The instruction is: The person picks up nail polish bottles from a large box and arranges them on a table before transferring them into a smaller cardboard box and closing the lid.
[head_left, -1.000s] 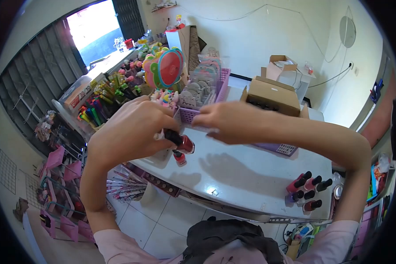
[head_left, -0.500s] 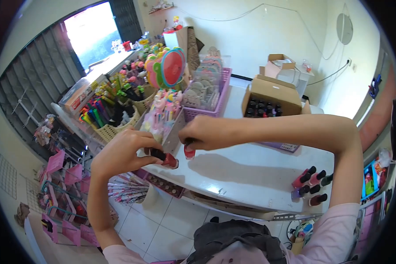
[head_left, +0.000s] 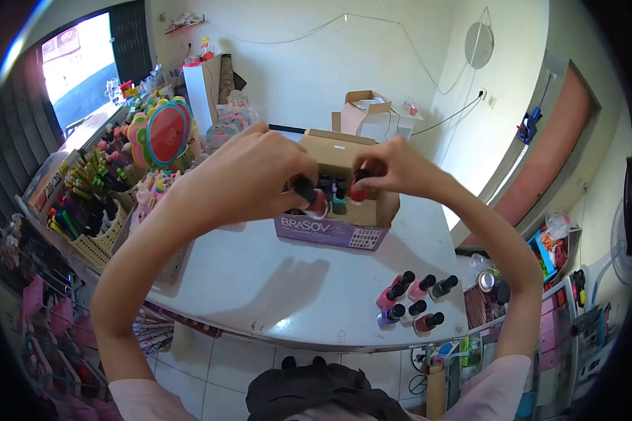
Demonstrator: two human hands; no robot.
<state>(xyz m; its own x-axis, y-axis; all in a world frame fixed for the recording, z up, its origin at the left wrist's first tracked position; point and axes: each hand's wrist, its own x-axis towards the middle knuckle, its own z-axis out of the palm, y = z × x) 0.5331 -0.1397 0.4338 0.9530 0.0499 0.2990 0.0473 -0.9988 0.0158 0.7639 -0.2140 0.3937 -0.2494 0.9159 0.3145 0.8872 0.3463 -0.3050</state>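
My left hand (head_left: pixel 260 172) pinches the black cap of a red nail polish bottle (head_left: pixel 319 204), which hangs at the front of the open purple BRASOV cardboard box (head_left: pixel 316 233). Another red nail polish bottle (head_left: pixel 358 192) is gripped by the cap in my right hand (head_left: pixel 393 168), above the box's right part. Dark-capped bottles (head_left: pixel 339 200) stand inside the box between my hands; my left hand and forearm cover part of its left side. Several nail polish bottles (head_left: pixel 423 287) in pink, purple, red and dark shades stand grouped on the table's right front.
The white table (head_left: pixel 260 309) has a rounded front edge. On its left are a basket of pens (head_left: pixel 98 238), a flower-shaped mirror (head_left: pixel 167 132) and toy-topped items. Pink racks (head_left: pixel 38 302) stand lower left. An open carton (head_left: pixel 365 105) sits behind. Shelves with goods are at the right.
Both hands have moved from the table's left front to over the BRASOV box, each still holding a red bottle. The view has swung right.
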